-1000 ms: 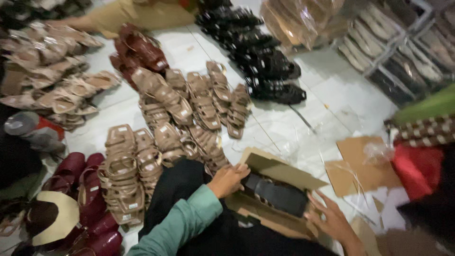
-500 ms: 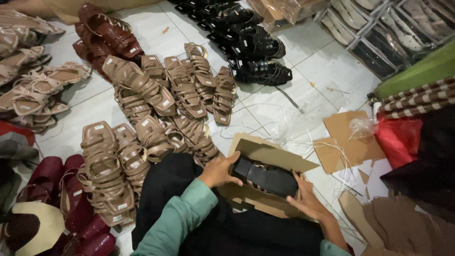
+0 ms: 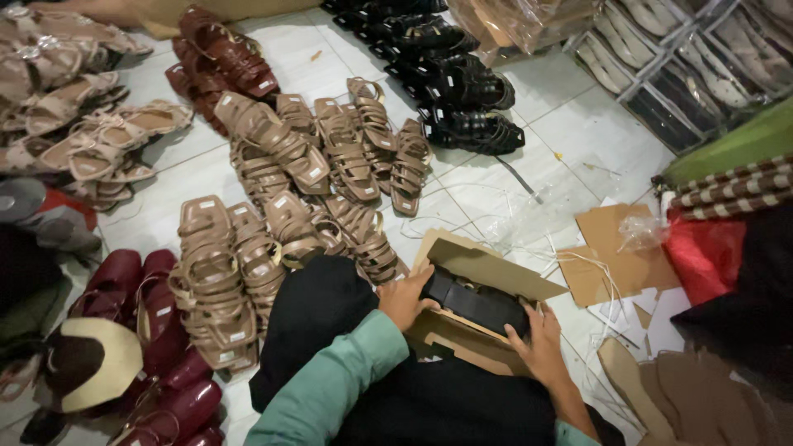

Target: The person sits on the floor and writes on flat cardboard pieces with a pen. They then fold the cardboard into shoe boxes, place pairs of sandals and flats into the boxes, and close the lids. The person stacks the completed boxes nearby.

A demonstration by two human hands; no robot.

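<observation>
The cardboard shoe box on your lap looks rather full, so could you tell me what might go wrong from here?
1. The cardboard shoe box sits tilted on the lap, steadied only by the left hand and right hand; it may slip off.
2. The black sandals sit high in the box, so the lid flap might not shut flat.
3. White strings and a clear plastic bag lie loose beside it and could snag.

Shoe (image 3: pixel 475 304) in box (image 3: pixel 496 268), sandals (image 3: pixel 314 173) left, cardboard scraps (image 3: pixel 615 252) rt
</observation>
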